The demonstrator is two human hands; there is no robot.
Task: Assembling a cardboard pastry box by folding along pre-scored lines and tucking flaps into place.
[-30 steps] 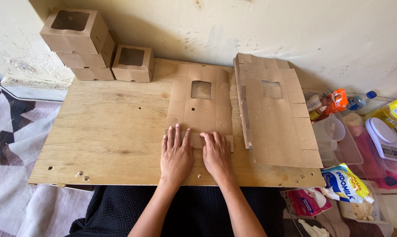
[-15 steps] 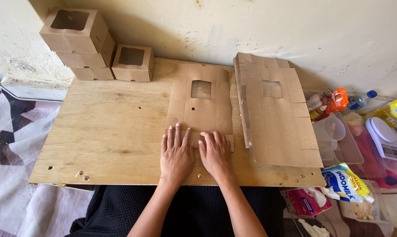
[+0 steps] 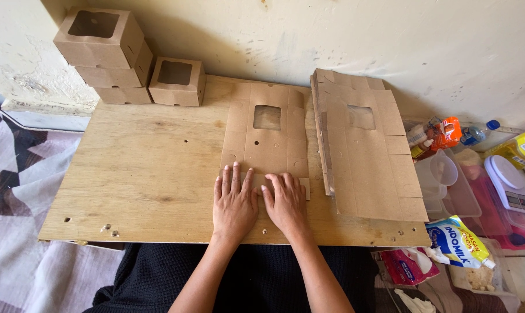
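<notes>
Plywood table (image 3: 146, 179) carries everything; take the flat cardboard box blank (image 3: 267, 139) at its middle as landmark. Right of it, touching, lies a stack of blanks (image 3: 367, 156); far left stand four folded window boxes (image 3: 129, 64). On the blank's near edge, left hand (image 3: 234, 203) and right hand (image 3: 286, 204) press flat, fingers spread, gripping nothing. Judged: creasing the bottom flap; folding up the sides seems next.

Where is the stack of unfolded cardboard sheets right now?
The stack of flat cardboard sheets lies on the right part of the wooden board, right of the single flat sheet that both hands press.
</notes>
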